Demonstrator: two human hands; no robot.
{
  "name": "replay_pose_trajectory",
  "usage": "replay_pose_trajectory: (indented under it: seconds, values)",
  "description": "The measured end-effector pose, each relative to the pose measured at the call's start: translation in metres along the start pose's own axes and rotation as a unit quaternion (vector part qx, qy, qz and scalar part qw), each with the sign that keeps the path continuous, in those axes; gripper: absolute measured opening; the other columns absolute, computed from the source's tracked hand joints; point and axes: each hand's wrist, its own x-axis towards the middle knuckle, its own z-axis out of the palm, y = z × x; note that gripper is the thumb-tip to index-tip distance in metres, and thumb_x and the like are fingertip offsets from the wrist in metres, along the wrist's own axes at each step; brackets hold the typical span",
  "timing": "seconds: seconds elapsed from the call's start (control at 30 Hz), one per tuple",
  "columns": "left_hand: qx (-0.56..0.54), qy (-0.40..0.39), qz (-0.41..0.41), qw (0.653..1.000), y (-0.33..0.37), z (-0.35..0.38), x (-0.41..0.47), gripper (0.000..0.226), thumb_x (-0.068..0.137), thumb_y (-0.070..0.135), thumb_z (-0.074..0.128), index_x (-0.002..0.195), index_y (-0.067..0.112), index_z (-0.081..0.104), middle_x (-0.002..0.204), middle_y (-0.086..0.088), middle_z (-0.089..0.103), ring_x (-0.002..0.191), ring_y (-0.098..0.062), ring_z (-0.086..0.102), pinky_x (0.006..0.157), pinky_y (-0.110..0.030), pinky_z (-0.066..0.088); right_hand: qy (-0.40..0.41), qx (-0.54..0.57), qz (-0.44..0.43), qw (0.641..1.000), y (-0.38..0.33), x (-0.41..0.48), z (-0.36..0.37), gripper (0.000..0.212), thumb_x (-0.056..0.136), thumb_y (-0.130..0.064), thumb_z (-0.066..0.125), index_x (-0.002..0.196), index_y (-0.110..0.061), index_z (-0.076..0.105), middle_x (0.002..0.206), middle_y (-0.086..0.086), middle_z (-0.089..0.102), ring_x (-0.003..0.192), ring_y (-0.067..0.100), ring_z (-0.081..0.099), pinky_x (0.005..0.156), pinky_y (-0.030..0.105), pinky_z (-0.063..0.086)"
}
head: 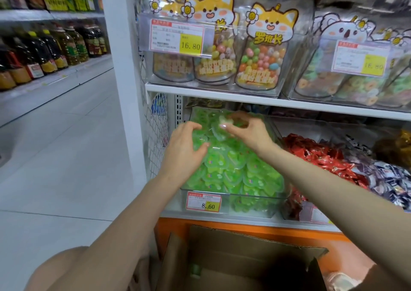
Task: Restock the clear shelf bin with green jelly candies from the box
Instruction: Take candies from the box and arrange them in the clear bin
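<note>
The clear shelf bin (251,198) on the lower shelf is heaped with green jelly candies (233,164). Both my hands are over the heap. My left hand (184,148) rests on the left side of the pile, fingers and thumb curved around some candies. My right hand (246,130) is at the back of the pile and pinches a green candy between thumb and fingers. The open cardboard box (222,246) stands on the floor below the shelf; its inside is dark, with one green candy faintly visible.
A price tag reading 8.60 (203,202) sits on the bin's front. Red wrapped sweets (322,157) fill the bin to the right. Clear bins of colourful candy bags (258,64) stand on the shelf above. Oil bottles (44,53) line the aisle at left.
</note>
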Motion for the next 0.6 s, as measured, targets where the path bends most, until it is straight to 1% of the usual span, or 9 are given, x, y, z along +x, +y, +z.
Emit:
replay_pose_trajectory:
  seconds: [0.07, 0.13, 0.17, 0.23, 0.3, 0.4, 0.5, 0.53, 0.6]
  values:
    - [0.008, 0.018, -0.011, 1.000, -0.007, -0.007, 0.001, 0.034, 0.086, 0.019, 0.063, 0.117, 0.010, 0.053, 0.121, -0.005, 0.052, 0.116, -0.020, 0.048, 0.095, -0.030, 0.036, 0.000, -0.029, 0.008, 1.000, 0.001, 0.032, 0.011, 0.033, 0.076, -0.029, 0.077, 0.105, -0.018, 0.066, 0.102, 0.001, 0.068, 0.093, 0.011, 0.060, 0.086, 0.019, 0.047]
    - [0.018, 0.021, -0.011, 1.000, -0.013, -0.013, 0.002, 0.031, 0.086, 0.018, 0.062, 0.115, 0.010, 0.055, 0.119, -0.004, 0.052, 0.114, -0.020, 0.048, 0.094, -0.029, 0.037, -0.001, -0.071, 0.015, 0.997, 0.004, 0.063, 0.024, 0.047, 0.078, -0.033, 0.075, 0.118, -0.011, 0.062, 0.108, -0.002, 0.062, 0.102, 0.009, 0.056, 0.082, 0.005, 0.039]
    - [0.022, 0.021, -0.011, 0.999, -0.015, -0.015, 0.003, 0.029, 0.086, 0.019, 0.062, 0.113, 0.010, 0.056, 0.117, -0.004, 0.052, 0.113, -0.020, 0.048, 0.095, -0.031, 0.038, 0.010, -0.083, 0.014, 0.996, 0.006, 0.074, 0.031, 0.058, 0.076, -0.040, 0.075, 0.122, -0.010, 0.059, 0.114, -0.002, 0.060, 0.107, 0.012, 0.054, 0.088, 0.007, 0.037]
    - [0.025, 0.019, -0.010, 0.999, -0.019, -0.018, 0.003, 0.027, 0.086, 0.019, 0.062, 0.111, 0.010, 0.057, 0.115, -0.005, 0.053, 0.112, -0.021, 0.049, 0.095, -0.037, 0.040, 0.008, -0.098, -0.002, 0.995, 0.013, 0.090, 0.042, 0.081, 0.068, -0.056, 0.073, 0.129, -0.007, 0.052, 0.131, 0.007, 0.055, 0.122, 0.021, 0.050, 0.108, 0.030, 0.034]
    - [0.025, 0.014, -0.004, 1.000, -0.023, -0.021, 0.004, 0.025, 0.086, 0.019, 0.062, 0.109, 0.010, 0.057, 0.114, -0.005, 0.053, 0.112, -0.021, 0.050, 0.094, -0.038, 0.042, 0.001, -0.105, -0.003, 0.994, 0.011, 0.097, 0.052, 0.076, 0.074, -0.046, 0.074, 0.133, -0.006, 0.047, 0.140, 0.012, 0.046, 0.131, 0.024, 0.041, 0.111, 0.038, 0.028]
    - [0.033, 0.002, 0.009, 0.999, -0.028, -0.023, 0.004, 0.025, 0.087, 0.020, 0.061, 0.111, 0.011, 0.057, 0.115, -0.003, 0.051, 0.112, -0.017, 0.048, 0.093, -0.027, 0.037, 0.010, -0.103, 0.007, 0.995, 0.011, 0.111, 0.062, 0.060, 0.082, -0.028, 0.072, 0.132, -0.004, 0.047, 0.141, 0.013, 0.044, 0.131, 0.023, 0.039, 0.110, 0.031, 0.025]
    - [0.040, 0.000, 0.012, 0.999, -0.030, -0.026, 0.003, 0.025, 0.087, 0.019, 0.061, 0.111, 0.011, 0.058, 0.115, -0.002, 0.050, 0.110, -0.015, 0.047, 0.085, -0.014, 0.029, 0.004, -0.120, 0.015, 0.993, 0.031, 0.130, 0.072, 0.075, 0.068, -0.042, 0.078, 0.127, -0.003, 0.052, 0.132, 0.015, 0.053, 0.123, 0.029, 0.048, 0.108, 0.041, 0.034]
    - [0.040, 0.000, 0.012, 0.999, -0.030, -0.027, 0.003, 0.024, 0.087, 0.018, 0.061, 0.110, 0.010, 0.059, 0.114, -0.003, 0.051, 0.110, -0.015, 0.048, 0.084, -0.013, 0.028, 0.002, -0.132, 0.020, 0.991, 0.033, 0.132, 0.073, 0.076, 0.065, -0.042, 0.079, 0.126, -0.004, 0.054, 0.129, 0.014, 0.055, 0.122, 0.028, 0.049, 0.107, 0.039, 0.036]
    - [0.035, 0.001, 0.012, 0.999, -0.029, -0.026, 0.004, 0.023, 0.087, 0.017, 0.061, 0.108, 0.010, 0.060, 0.114, -0.004, 0.051, 0.109, -0.018, 0.049, 0.089, -0.018, 0.032, -0.014, -0.172, 0.018, 0.985, 0.021, 0.119, 0.073, 0.063, 0.071, -0.024, 0.079, 0.126, -0.005, 0.056, 0.128, 0.012, 0.054, 0.121, 0.025, 0.047, 0.100, 0.023, 0.033]
